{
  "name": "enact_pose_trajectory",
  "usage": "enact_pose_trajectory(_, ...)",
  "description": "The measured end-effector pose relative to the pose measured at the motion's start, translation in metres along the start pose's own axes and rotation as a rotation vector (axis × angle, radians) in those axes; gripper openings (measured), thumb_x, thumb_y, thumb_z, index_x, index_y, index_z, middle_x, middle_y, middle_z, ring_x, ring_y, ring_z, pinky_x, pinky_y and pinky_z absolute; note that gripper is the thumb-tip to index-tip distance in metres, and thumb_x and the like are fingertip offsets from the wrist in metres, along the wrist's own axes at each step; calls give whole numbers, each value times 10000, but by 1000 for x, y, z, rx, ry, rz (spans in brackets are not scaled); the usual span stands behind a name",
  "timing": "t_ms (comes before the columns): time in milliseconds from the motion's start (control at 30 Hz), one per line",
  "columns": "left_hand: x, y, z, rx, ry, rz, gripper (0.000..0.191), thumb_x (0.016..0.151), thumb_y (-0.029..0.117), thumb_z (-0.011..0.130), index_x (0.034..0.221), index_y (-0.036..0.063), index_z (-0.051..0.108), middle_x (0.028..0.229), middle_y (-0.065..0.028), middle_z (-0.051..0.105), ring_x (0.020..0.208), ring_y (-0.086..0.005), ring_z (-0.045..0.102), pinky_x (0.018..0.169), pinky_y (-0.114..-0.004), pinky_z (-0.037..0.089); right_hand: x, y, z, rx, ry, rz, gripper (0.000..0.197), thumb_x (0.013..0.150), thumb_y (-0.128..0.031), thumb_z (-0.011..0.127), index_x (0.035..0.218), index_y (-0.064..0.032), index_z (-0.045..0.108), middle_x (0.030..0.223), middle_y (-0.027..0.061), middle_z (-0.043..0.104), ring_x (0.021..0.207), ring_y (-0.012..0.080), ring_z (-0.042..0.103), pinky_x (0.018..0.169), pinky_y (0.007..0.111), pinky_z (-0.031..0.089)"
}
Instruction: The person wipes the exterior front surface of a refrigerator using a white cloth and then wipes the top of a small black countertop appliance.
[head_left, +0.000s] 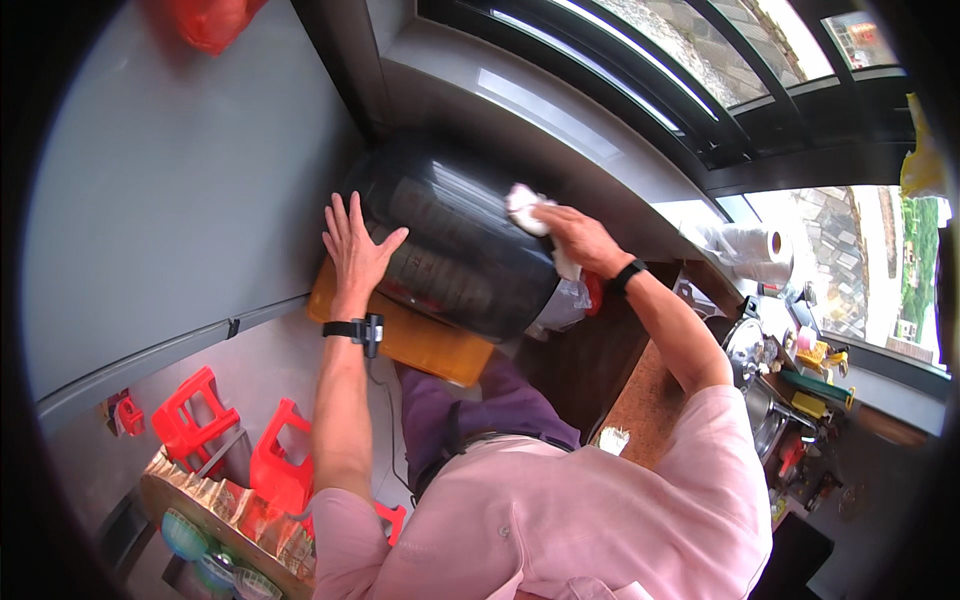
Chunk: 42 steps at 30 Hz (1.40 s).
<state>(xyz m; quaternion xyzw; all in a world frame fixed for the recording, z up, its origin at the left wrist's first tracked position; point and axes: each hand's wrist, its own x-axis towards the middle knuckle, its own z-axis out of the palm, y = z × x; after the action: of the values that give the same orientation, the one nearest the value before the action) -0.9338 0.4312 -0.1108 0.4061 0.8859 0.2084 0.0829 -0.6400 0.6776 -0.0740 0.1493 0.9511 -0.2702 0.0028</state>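
Note:
Before me is a large dark, glossy, rounded container (465, 247) with faint writing on its side. My right hand (585, 238) holds a crumpled white cloth (529, 210) against its upper right part; both are slightly blurred. My left hand (356, 251) is at the container's left end with its fingers spread and nothing in them. Whether its palm presses on the surface I cannot tell. Below the container, an orange-yellow board or stool top (420, 341) juts out towards my legs. A clear plastic bag (564, 304) shows beside the container's lower right end.
A tall grey panel (187, 180) rises close on the left. Red plastic stools (196, 416) stand at lower left, near a table with a gold cloth (225, 499). At right, a brown counter (637, 409) bears a pressure cooker (746, 349); plastic rolls (754, 247) lie by the window.

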Motion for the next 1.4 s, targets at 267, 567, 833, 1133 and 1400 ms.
enact_pose_trajectory(267, -16, 77, 57, 117, 166, -80, 771, 913, 476, 576, 1528, 156, 238, 1597, -199, 102, 1448, -463, 94, 1123, -651, 94, -13, 25, 9, 306, -151, -63, 470, 968, -112, 493, 1434, -108, 429, 1524, 166, 340, 1432, 347, 262, 1175, 409, 228)
enact_pose_trajectory(567, -23, 79, 60, 155, 161, -121, 768, 913, 496, 560, 1527, 160, 245, 1598, -189, 113, 1453, -456, 95, 1116, -657, 107, 85, 16, 13, 14, -278, -399, 575, 941, -137, 512, 1484, -99, 329, 1570, 196, 212, 1454, 398, 172, 1191, 455, 175)
enact_pose_trajectory(833, -16, 82, 57, 146, 124, -103, 797, 890, 521, 579, 1523, 160, 255, 1588, -191, 143, 1445, -459, 119, 1109, -661, 126, 269, -20, 63, 123, -116, -543, 556, 948, -192, 484, 1456, -42, 317, 1471, 274, 298, 1362, 463, 284, 1144, 503, 258)
enact_pose_trajectory(1133, -21, 78, 57, 122, 132, -126, 786, 896, 522, 567, 1523, 159, 263, 1596, -196, 121, 1450, -464, 98, 1110, -663, 112, 87, 36, 23, 380, -442, 99, 707, 996, -401, 410, 1558, -126, 81, 1598, 235, 0, 1489, 350, -4, 1199, 431, 59)
enact_pose_trajectory(1400, -21, 81, 58, 98, 128, -120, 795, 889, 528, 574, 1524, 160, 266, 1593, -192, 137, 1444, -464, 117, 1106, -670, 108, 126, 18, 32, 385, -402, -57, 724, 990, -465, 386, 1553, -101, 111, 1596, 239, 42, 1476, 409, 11, 1193, 468, 42)
